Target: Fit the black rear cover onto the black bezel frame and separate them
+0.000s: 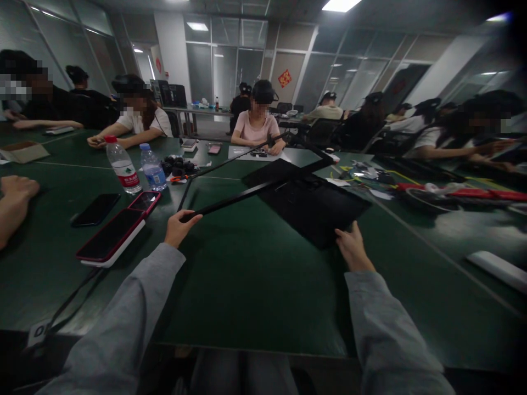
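My left hand point(180, 227) is closed around the near corner of a black bar frame point(234, 198), whose thin bars slant up and away to the right above the table. At the right, my right hand point(353, 248) pinches the near edge of a flat black panel point(308, 211) between thumb and fingers. The frame crosses over the panel's far part. Whether frame and panel are joined I cannot tell, since the dark parts overlap there.
On the green table point(247, 285), left of my left hand, lie phones point(111, 235) and a black phone point(96, 209), behind them two bottles point(123, 167). Cables and plastic wrap point(366, 171) lie right. Another person's hand point(16, 203) rests at the left edge. People sit across point(257, 126).
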Motion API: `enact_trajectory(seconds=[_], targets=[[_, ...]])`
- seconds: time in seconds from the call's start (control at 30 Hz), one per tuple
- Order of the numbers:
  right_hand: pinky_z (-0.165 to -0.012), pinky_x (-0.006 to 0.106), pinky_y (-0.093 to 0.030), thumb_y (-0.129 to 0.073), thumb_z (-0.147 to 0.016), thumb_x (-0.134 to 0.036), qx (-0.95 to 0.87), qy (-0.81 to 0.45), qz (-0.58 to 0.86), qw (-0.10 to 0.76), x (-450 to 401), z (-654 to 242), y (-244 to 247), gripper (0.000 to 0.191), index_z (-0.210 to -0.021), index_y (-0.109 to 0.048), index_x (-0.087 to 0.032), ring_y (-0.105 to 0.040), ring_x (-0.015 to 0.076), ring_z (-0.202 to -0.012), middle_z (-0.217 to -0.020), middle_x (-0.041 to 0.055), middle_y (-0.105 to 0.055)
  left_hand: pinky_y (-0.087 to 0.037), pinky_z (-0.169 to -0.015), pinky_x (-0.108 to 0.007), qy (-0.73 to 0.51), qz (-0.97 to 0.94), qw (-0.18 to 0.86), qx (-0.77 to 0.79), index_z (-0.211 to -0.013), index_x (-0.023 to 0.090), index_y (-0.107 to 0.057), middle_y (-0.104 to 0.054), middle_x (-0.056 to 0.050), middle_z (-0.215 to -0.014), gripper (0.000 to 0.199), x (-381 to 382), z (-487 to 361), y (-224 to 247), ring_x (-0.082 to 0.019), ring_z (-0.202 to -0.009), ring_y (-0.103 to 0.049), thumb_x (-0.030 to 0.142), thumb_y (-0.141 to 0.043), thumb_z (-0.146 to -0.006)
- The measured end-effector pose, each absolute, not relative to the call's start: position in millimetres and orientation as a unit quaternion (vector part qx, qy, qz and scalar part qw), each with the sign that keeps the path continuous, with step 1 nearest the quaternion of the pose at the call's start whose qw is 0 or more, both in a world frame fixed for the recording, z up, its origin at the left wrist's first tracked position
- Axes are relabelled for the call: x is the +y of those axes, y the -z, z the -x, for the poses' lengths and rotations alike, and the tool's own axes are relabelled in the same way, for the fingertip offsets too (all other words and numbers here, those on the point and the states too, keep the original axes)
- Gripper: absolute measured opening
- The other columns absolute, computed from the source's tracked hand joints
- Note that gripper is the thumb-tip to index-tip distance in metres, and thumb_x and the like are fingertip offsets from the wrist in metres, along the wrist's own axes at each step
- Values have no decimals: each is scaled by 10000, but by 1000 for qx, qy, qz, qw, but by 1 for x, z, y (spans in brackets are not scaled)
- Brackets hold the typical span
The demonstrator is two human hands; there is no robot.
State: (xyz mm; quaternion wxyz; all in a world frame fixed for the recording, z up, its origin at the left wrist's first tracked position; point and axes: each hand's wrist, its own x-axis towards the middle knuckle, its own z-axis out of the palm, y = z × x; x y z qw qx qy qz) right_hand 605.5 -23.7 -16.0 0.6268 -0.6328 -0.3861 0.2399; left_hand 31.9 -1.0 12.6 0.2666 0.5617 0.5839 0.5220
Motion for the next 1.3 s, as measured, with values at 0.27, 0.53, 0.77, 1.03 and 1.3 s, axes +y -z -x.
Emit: enact_trajectory(seconds=[0.27,0.53,0.77,1.03,1.3], targets=[[-867,453,-604,-814,-644,-385,-432,-343,611,567,-3,-588,3,732,-1335,-631,-227,-716,275,-947,-1020,82,-749,-531,-903,-407,-505,-628,161,570,-932,206,-765,-721,-78,-965,512,-6,-35,-12,-254,-941,-672,662,-794,-699],[-1071,493,-525,-623,-841,-715,-497,-359,531,585,-8,-570,-26,616,-1222,-617,-231,-704,286,-1134,-1161,128,-741,-503,-938,-442,-418,-721,75,547,-905,249,-765,-736,-73,-952,356,-7,-46,-20,-273,-989,-655,544,-853,-727],[-1181,548,-402,-579,-881,-475,-585,-80,611,527,-10,-561,0,607,-1415,-551,-188,-608,309,-1292,-1348,148,-665,-444,-1025,-491,-357,-750,90,550,-934,269,-763,-760,-73,-1041,322,5,-52,-17,-300,-1147,-611,538,-825,-768],[-1143,559,-444,-466,-913,-392,-587,-39,668,456,-13,-558,10,635,-1504,-507,-162,-609,348,-1291,-1396,158,-639,-437,-1074,-491,-341,-788,93,505,-906,256,-768,-748,-72,-1061,309,18,-47,-3,-293,-1188,-587,504,-852,-744],[-1148,581,-436,-520,-859,-361,-570,-22,679,462,-11,-559,18,587,-1410,-618,-182,-634,350,-1253,-1318,143,-690,-341,-1203,-551,-380,-752,83,532,-1208,262,-732,-595,-103,-1446,507,20,-48,1,-334,-1441,-413,542,-795,-790]])
